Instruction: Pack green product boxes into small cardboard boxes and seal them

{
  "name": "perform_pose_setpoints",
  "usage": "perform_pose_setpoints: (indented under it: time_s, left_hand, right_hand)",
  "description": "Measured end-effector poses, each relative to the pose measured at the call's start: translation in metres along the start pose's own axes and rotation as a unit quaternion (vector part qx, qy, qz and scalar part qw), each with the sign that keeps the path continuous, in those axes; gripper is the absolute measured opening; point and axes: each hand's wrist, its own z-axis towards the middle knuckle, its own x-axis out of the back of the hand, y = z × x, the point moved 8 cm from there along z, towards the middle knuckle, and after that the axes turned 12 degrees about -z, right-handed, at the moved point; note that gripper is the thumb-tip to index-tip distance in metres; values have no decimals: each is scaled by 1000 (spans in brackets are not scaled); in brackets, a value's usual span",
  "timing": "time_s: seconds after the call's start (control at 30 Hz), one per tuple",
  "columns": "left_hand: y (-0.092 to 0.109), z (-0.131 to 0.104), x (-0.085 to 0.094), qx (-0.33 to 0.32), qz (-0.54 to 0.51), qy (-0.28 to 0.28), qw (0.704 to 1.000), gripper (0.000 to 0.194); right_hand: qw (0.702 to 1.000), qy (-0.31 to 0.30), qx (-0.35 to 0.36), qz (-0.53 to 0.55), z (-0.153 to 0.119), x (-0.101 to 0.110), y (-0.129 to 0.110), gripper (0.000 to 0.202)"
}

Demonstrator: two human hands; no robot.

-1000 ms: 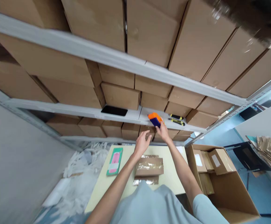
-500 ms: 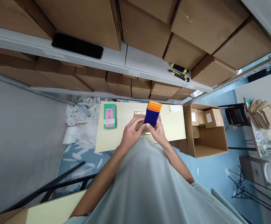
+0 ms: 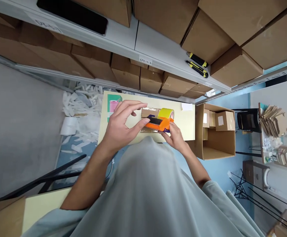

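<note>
An orange and dark blue tape dispenser (image 3: 155, 124) with a yellow roll of tape (image 3: 166, 113) is over the table, its long side across my view. My right hand (image 3: 175, 135) grips its right end, thumb and fingers around it. My left hand (image 3: 123, 121) is spread open to its left, thumb tip close to the dispenser's left end; I cannot tell whether they touch. Beneath the dispenser is a small brown cardboard box (image 3: 147, 112) with shiny clear tape on it. A green box with a pink picture (image 3: 114, 102) lies at the table's left, partly behind my left hand.
The pale yellow table (image 3: 185, 126) stands below shelves of cardboard boxes (image 3: 150, 80). A black phone-like slab (image 3: 73, 14) and yellow-black box cutters (image 3: 197, 64) lie on the shelf. At right is an open carton (image 3: 217, 153) holding several small boxes. White scraps (image 3: 84, 98) litter the floor.
My left hand has come off to the left and opened. The blue and orange thing both hands held upright now lies lengthwise, yellow roll showing, in my right hand. The whole view has shifted.
</note>
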Motion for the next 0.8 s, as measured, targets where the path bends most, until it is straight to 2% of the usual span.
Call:
perform_pose_setpoints:
  time_s: [0.13,0.3,0.4,0.53,0.6,0.67,0.73,0.8]
  left_hand:
    - [10,8,-2,0,-9,-74,997,33]
    - [10,10,-5,-12,-31,-138,990,31]
    - [9,7,-6,-18,-42,-152,987,33]
    - [5,-3,-9,-14,-46,-128,991,30]
    - [-6,-12,-12,20,-50,-106,993,30]
    - [-28,-22,-17,84,-68,-84,991,31]
    - [-62,-36,-24,176,-107,-70,976,36]
    - [-100,-53,-34,267,-160,-65,948,48]
  right_hand:
    - [998,-8,55,-43,-1,13,0,21]
    - [992,-19,97,-77,-1,23,-3,22]
    - [992,-40,94,-76,-1,24,-2,24]
    - [993,-62,79,-61,-4,20,-1,25]
    - [995,-74,50,-36,-7,13,-1,25]
    - [995,-95,0,-2,-10,1,2,26]
    - [989,-128,-67,35,-13,-15,8,32]
    - [975,-166,-135,61,-17,-32,16,42]
